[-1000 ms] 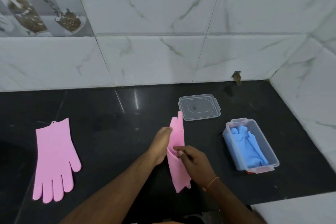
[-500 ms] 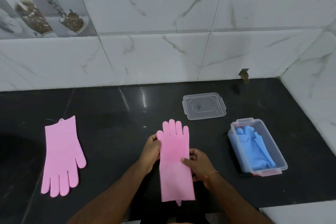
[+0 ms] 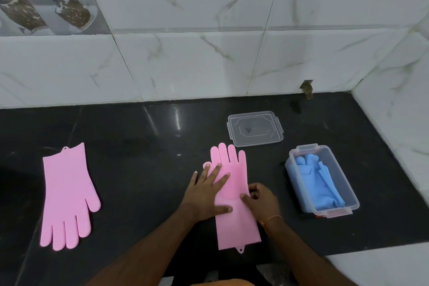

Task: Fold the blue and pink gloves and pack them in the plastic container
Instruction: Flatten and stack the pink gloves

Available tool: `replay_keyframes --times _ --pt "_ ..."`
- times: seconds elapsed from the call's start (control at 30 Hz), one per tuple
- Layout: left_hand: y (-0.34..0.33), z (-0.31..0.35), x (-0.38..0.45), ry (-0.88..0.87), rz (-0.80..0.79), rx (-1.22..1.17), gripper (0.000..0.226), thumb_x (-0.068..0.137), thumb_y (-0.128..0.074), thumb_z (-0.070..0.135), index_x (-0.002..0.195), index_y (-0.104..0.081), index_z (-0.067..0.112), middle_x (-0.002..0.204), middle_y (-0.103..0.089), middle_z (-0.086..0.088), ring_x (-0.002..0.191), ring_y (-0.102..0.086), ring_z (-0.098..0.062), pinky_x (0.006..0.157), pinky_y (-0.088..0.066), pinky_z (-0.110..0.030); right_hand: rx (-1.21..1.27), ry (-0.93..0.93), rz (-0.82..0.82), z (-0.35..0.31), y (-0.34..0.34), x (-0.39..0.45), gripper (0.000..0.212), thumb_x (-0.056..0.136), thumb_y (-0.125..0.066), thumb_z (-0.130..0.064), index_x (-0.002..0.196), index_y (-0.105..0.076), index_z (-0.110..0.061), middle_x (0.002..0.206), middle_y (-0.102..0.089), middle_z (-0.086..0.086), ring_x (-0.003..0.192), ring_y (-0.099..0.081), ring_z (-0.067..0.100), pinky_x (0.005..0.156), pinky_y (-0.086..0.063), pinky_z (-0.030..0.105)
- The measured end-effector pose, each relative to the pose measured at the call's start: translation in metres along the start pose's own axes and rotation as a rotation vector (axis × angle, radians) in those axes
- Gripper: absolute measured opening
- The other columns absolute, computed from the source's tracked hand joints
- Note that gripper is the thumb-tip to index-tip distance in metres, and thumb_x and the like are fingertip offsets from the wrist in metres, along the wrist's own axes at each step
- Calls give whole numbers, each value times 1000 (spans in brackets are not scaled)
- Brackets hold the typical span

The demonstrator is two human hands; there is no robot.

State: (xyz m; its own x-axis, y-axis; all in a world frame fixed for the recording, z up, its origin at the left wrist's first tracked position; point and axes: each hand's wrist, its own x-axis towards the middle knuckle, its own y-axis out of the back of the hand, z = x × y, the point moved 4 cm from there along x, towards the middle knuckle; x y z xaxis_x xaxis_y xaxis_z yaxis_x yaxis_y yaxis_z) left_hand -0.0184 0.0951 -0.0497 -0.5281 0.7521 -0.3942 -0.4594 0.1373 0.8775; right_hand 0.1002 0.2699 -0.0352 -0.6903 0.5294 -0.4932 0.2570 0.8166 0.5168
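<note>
Pink silicone is under both hands: one pink glove [image 3: 234, 195] lies flat on the black countertop [image 3: 139, 158], its fingers pointing toward the wall and its cuff with a small hanging tab toward the person. The left hand [image 3: 206, 195] rests on the left half of this glove with the fingers straight and spread; the thumb reaches across the middle of the glove, and the outer fingers lie partly on the counter. The right hand [image 3: 262, 199] is at the right edge of the same glove, level with the left thumb. Its fingers are curled, and the fingertips touch the glove's edge; whether they pinch the edge or only press on it I cannot tell.

To the right of the right hand, a little apart, stands the clear plastic container [image 3: 348, 197] with red clips at its near end. Folded blue gloves [image 3: 318, 181] lie inside it and fill most of its length. Beyond the fingertips of the flat glove, just apart from them, the clear lid [image 3: 255, 128] lies on the counter by itself.

Well to the left of the left hand, the second pink glove [image 3: 67, 197] lies flat and alone, with its fingers pointing toward the person.

Behind the counter rises a wall of white marble-pattern tiles [image 3: 209, 30].
</note>
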Motion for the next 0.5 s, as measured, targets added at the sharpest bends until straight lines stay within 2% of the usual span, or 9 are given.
replay_keyframes --times 0.13,0.27,0.5 --pt "1 -1 14 -20 -12 41 114 84 -49 93 169 11 46 178 28 5 165 24 -29 130 11 -62 -122 30 83 3 7 0 16 91 -78 -37 95 -65 -28 83 -69 -9 78 -66 6 66 -49 20" --pt "-2 -2 19 -16 -3 27 115 83 -48 95 169 11 47 178 27 6 166 23 -30 129 12 -62 -246 70 91 2 7 1 21 93 -75 -41 100 -63 -26 82 -66 -9 75 -62 5 64 -44 17" --pt "-9 3 14 15 -4 5 114 84 -47 94 170 11 45 178 27 6 166 22 -30 129 10 -64 -315 50 51 7 5 1 30 98 -69 -43 118 -53 -29 92 -64 -10 78 -62 5 71 -52 20"
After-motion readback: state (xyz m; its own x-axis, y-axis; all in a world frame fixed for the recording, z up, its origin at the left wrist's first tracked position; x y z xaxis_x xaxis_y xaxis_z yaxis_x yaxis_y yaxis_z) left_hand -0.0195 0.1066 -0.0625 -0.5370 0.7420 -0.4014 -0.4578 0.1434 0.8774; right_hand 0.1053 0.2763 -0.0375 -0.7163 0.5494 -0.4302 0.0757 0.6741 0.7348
